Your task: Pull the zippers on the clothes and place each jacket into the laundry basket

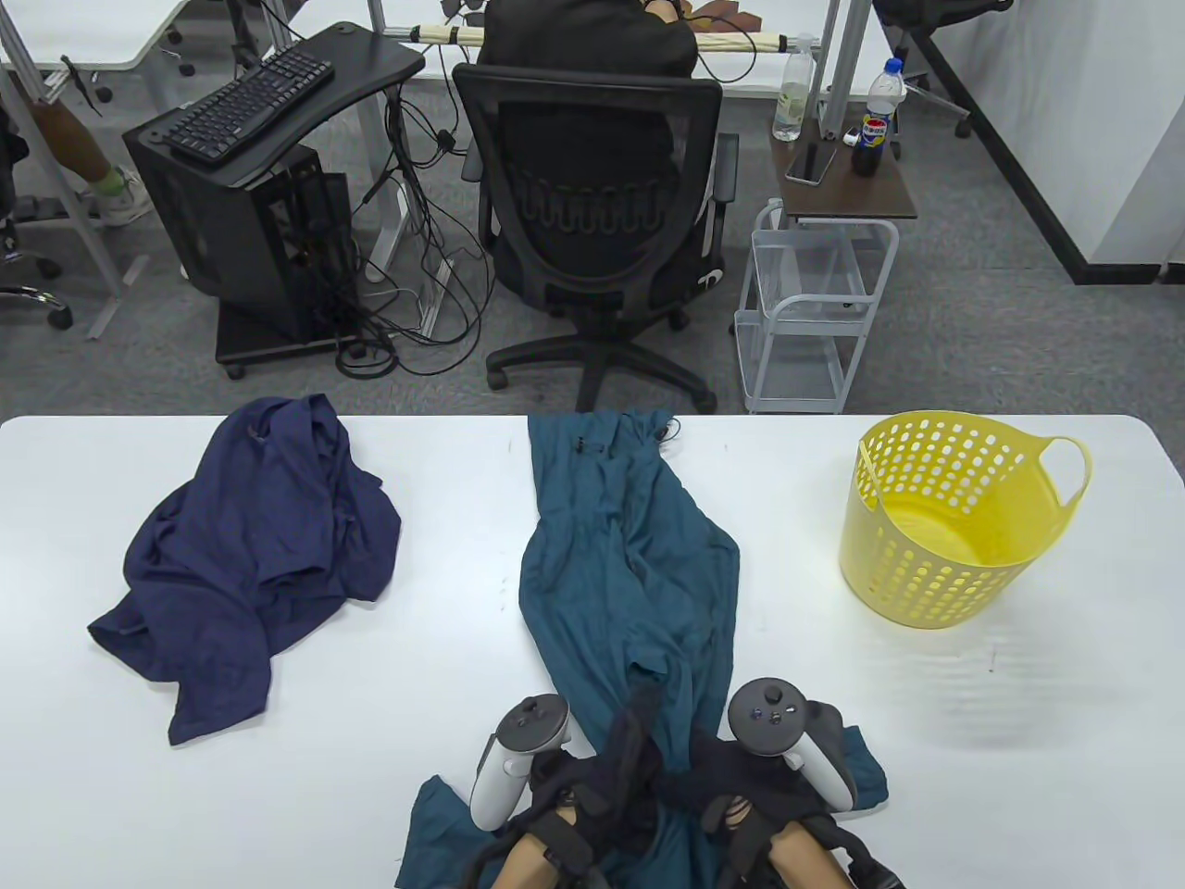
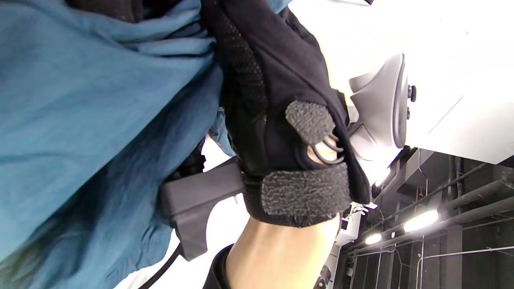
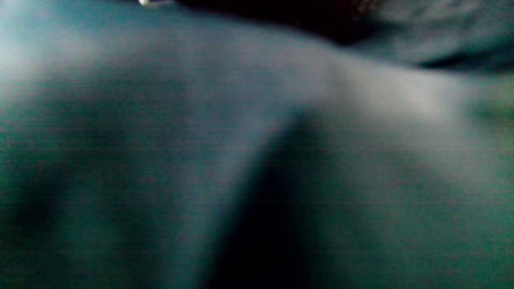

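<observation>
Table view: teal jacket [image 1: 629, 565] lies stretched lengthwise down the centre of the frame, its near end bunched at the bottom edge under both hands. Left hand [image 1: 602, 769] and right hand [image 1: 741, 787] sit close together on that near end, fingers curled into the cloth, so both look to be gripping the teal jacket; whether either has the zipper pull, cannot tell, since no slider or teeth are visible. Left wrist view shows only the glove back and teal cloth, fingers hidden. Right wrist view is blurred teal fabric, nothing usable.

Navy jacket [image 1: 259, 556] sits crumpled in the left of the frame, well apart from the hands, untouched. Yellow laundry basket [image 1: 944, 574] stands upright at the right of the frame, nothing visible inside it.

Progress, as a judgement: early. No jacket is in the basket. Zipping of the teal jacket looks under way or about to start; its zipper state is unclear. Left: finish that zip, put it in the basket, then repeat for the navy one.
</observation>
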Motion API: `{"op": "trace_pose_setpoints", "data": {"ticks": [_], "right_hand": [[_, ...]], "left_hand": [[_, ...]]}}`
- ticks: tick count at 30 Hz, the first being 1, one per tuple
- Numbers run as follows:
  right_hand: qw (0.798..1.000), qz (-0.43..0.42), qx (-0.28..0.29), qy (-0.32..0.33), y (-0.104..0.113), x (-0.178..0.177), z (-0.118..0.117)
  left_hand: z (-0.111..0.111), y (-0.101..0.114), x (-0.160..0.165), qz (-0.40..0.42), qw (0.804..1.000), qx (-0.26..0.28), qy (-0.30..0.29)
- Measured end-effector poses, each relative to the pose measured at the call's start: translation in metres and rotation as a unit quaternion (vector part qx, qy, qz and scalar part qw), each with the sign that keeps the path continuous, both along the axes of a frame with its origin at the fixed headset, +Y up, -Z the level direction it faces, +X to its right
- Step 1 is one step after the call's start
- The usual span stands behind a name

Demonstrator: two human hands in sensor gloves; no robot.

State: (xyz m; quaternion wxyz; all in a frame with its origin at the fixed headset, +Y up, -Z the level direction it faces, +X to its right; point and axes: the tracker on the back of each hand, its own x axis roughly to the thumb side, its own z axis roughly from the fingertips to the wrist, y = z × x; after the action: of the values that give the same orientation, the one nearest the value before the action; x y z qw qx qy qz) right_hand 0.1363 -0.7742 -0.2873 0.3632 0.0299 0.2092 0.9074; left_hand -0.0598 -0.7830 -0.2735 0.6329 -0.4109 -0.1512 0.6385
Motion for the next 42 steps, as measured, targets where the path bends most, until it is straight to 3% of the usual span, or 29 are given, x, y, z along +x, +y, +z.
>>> {"op": "trace_pose_setpoints", "data": {"ticks": [5,9,12,14,19,22,24,26,29,32,34,35,37,38,40,42], "right_hand": [[0.998,0.008,0.054,-0.034,0.004,0.007,-0.005],[0.986,-0.140,0.065,-0.067,0.006,0.028,-0.016],[0.957,-0.262,0.079,-0.094,0.009,0.047,-0.024],[0.927,-0.343,0.091,-0.118,0.011,0.063,-0.028],[0.864,-0.464,0.118,-0.156,0.017,0.097,-0.034],[0.850,-0.484,0.139,-0.153,0.024,0.112,-0.033],[0.853,-0.477,0.159,-0.141,0.031,0.117,-0.030],[0.854,-0.475,0.176,-0.122,0.039,0.117,-0.027],[0.852,-0.479,0.195,-0.079,0.053,0.108,-0.021],[0.860,-0.466,0.204,-0.037,0.065,0.096,-0.015],[0.876,-0.439,0.201,0.009,0.071,0.083,-0.010],[0.881,-0.429,0.199,0.026,0.073,0.077,-0.007],[0.889,-0.410,0.192,0.066,0.077,0.065,-0.003],[0.891,-0.403,0.191,0.081,0.079,0.061,-0.001],[0.894,-0.393,0.177,0.123,0.082,0.052,0.006],[0.909,-0.362,0.178,0.104,0.081,0.052,0.008]], "left_hand": [[0.004,0.008,0.005,0.009,0.999,0.024,-0.019],[0.006,0.024,0.006,0.051,0.995,0.078,-0.029],[0.007,0.033,0.004,0.072,0.991,0.108,-0.024],[0.008,0.035,0.007,0.096,0.988,0.111,-0.040],[0.015,0.025,0.021,0.096,0.988,0.069,-0.096],[0.018,0.018,0.025,0.048,0.992,0.029,-0.117],[0.015,0.020,0.019,-0.024,0.995,0.035,-0.085],[0.012,0.028,0.004,-0.119,0.991,0.061,-0.012],[0.009,0.062,-0.021,-0.245,0.942,0.198,0.118],[0.016,0.109,-0.023,-0.303,0.845,0.399,0.187],[0.028,0.141,-0.002,-0.310,0.752,0.553,0.181],[0.033,0.150,0.011,-0.308,0.722,0.598,0.164],[0.037,0.158,0.036,-0.334,0.683,0.636,0.130],[0.037,0.158,0.043,-0.359,0.670,0.638,0.125],[0.034,0.151,0.054,-0.435,0.624,0.638,0.120],[0.034,0.144,0.054,-0.438,0.612,0.641,0.151]]}}
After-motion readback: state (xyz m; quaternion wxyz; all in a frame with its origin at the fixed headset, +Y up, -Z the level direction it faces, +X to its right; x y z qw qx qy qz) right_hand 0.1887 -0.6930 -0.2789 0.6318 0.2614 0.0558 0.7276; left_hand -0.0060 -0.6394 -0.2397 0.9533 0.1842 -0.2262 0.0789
